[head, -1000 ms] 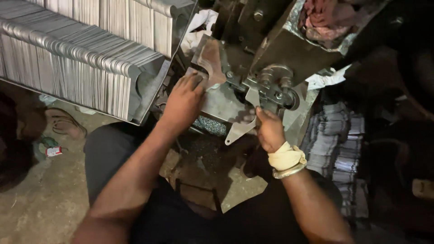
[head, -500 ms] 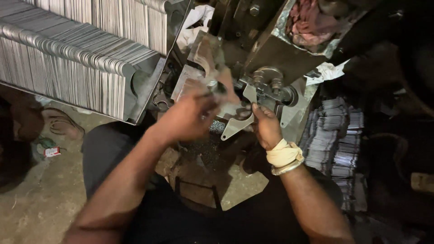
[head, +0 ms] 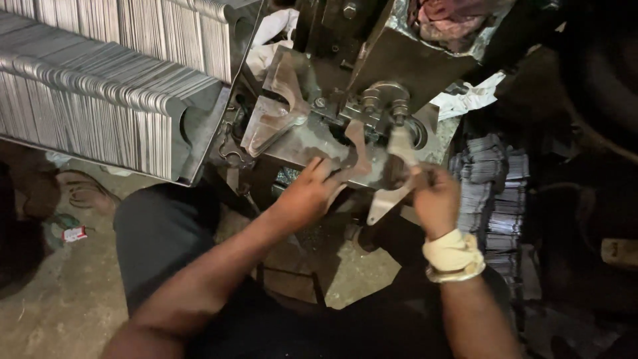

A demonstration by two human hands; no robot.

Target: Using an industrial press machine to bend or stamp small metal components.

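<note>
The flat metal blank (head: 359, 149) lies on the press bed (head: 312, 143), just below its clamp bolts (head: 382, 103), pinched at its lower edge by my left hand (head: 309, 193). My right hand (head: 435, 199) grips another metal piece (head: 402, 149) beside it.

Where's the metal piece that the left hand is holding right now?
In the head view, the flat metal piece is centre frame, held by the left hand against the machine bed, just left of the right hand.
</note>
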